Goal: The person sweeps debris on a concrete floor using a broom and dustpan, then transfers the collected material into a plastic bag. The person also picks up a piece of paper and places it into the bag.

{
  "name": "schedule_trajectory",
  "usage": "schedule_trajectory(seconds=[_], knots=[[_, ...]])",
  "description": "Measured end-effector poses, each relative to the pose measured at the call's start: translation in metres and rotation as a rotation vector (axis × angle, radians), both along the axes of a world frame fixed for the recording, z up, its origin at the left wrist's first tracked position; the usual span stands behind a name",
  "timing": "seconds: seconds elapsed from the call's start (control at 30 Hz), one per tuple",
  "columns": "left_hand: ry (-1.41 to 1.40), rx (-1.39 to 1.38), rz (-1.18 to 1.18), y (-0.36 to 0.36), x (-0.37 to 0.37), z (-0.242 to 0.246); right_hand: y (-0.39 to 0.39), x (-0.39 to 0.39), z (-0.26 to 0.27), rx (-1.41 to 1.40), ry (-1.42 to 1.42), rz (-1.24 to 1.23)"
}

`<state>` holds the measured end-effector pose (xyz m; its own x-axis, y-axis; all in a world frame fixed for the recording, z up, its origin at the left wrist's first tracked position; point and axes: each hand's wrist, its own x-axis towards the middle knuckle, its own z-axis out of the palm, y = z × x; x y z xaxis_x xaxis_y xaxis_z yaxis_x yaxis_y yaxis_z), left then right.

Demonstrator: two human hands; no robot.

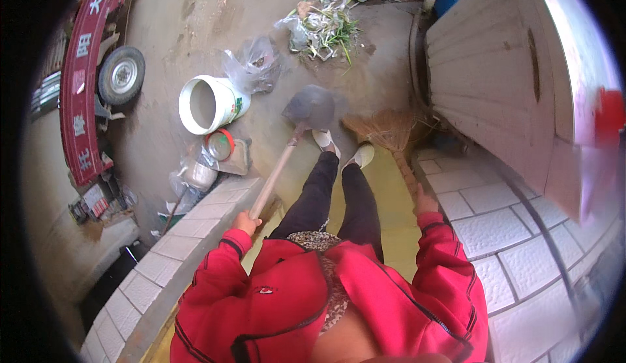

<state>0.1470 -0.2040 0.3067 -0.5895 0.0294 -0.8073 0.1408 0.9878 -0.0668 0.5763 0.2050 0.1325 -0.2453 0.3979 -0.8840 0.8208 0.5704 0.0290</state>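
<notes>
My left hand (246,223) grips the end of a wooden handle. The handle slants away to a shovel with a dark metal blade (310,106), which is near the ground in front of my feet. Closed around a broom's bound handle is my right hand (425,201). The straw bristles of this broom (384,125) fan out just beyond my right shoe, to the right of the shovel blade. Both tools lead forward from my sides. Whether the blade touches the floor is hard to tell.
A white plastic bucket (234,106) lies tipped beside a clear plastic bag (257,64). Green and white vegetable scraps (330,23) are heaped ahead. A tiled wall (195,223) flanks my left, and a pale door (494,64) stands right. Far left is a red vehicle (83,79) bearing writing.
</notes>
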Motion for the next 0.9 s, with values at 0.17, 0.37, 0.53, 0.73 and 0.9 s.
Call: schedule_trajectory(seconds=[0.17, 0.37, 0.53, 0.73, 0.9], knots=[[0.017, -0.070, 0.034, 0.026, 0.016, 0.009, 0.008, -0.015, 0.030, -0.140, 0.145, -0.488], [0.044, -0.002, 0.141, -0.054, 0.016, -0.063, 0.029, -0.104, 0.060, -0.294, 0.502, -0.971], [0.003, 0.091, 0.173, -0.051, 0.001, -0.079, 0.083, -0.211, 0.105, -0.306, 0.484, -0.968], [0.004, 0.112, 0.228, -0.057, -0.006, -0.105, 0.173, -0.282, 0.055, -0.261, 0.611, -0.849], [-0.068, 0.079, 0.295, -0.028, -0.025, -0.108, 0.295, -0.383, -0.029, 0.036, 0.613, -0.230]])
